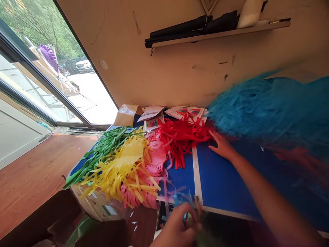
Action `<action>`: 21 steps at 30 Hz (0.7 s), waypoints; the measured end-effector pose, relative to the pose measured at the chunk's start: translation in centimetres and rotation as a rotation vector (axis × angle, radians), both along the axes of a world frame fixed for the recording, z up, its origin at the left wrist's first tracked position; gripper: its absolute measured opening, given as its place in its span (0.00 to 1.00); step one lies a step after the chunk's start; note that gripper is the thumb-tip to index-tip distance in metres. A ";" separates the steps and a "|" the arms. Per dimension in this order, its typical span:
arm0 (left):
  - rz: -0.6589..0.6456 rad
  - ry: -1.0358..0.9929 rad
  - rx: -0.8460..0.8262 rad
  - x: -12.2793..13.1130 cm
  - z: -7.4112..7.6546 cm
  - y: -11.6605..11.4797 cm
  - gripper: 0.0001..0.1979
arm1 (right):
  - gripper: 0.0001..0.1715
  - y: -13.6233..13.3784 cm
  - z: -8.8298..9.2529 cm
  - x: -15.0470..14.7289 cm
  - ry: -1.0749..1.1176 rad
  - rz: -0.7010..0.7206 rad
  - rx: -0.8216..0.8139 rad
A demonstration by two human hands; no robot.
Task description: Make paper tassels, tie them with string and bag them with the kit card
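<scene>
My right hand (223, 145) reaches over the blue tabletop (213, 178) with thumb and fingers apart, its fingertips at the edge of the red fringed paper (180, 135). Low in the middle, my left hand (177, 223) is closed in front of the table edge. Small blue and green paper scraps (189, 219) show in its grip, partly blurred. Light blue and lilac strips (181, 198) are just above it. Left of the red bundle lie pink (156, 154), yellow (131, 152) and green (109, 145) fringed bundles, the yellow overlapping the pink.
A large blue fringed mass (269, 106), blurred, fills the right side. Printed cards (154, 115) and a tan envelope (128, 115) lie along the wall. Below the table's left end is a cardboard box (99, 202). A shelf (221, 36) holds black rolled items.
</scene>
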State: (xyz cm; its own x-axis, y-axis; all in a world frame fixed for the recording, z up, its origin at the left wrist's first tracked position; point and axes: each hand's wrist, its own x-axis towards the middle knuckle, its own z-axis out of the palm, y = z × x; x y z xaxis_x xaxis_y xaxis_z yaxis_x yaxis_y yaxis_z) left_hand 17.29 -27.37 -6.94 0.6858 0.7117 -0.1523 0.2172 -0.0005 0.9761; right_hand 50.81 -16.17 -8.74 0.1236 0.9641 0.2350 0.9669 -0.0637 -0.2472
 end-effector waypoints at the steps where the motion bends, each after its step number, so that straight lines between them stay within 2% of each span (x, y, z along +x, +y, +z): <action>1: 0.006 -0.002 0.002 0.0 0.0 0.0 0.06 | 0.32 -0.3 -0.3 -0.2 -0.007 0.019 -0.008; 4: 0.004 0.005 0.006 0.0 0.3 0.1 0.07 | 0.22 -2.9 -1.0 -0.3 -0.023 0.071 -0.030; 8: -0.010 0.036 -0.032 0.1 1.0 0.4 0.07 | 0.26 -9.3 -1.6 -0.1 -0.017 0.125 -0.024; 11: -0.055 0.023 -0.027 0.3 1.1 0.4 0.06 | 0.27 -14.4 -1.3 -0.4 0.007 0.119 0.021; 13: -0.086 0.017 -0.006 0.5 0.9 0.4 0.05 | 0.24 -17.1 -0.8 -0.6 0.063 0.007 0.159; 16: -0.109 0.030 0.035 0.6 0.7 0.1 0.05 | 0.22 -19.5 -0.4 -0.4 0.174 -0.346 0.345; 18: -0.110 0.046 0.055 0.7 0.8 -0.1 0.05 | 0.25 -20.2 -0.6 0.2 0.210 -0.519 0.314; 21: -0.108 0.063 0.059 0.9 1.1 -0.4 0.04 | 0.27 -19.6 -1.3 1.4 0.209 -0.553 0.207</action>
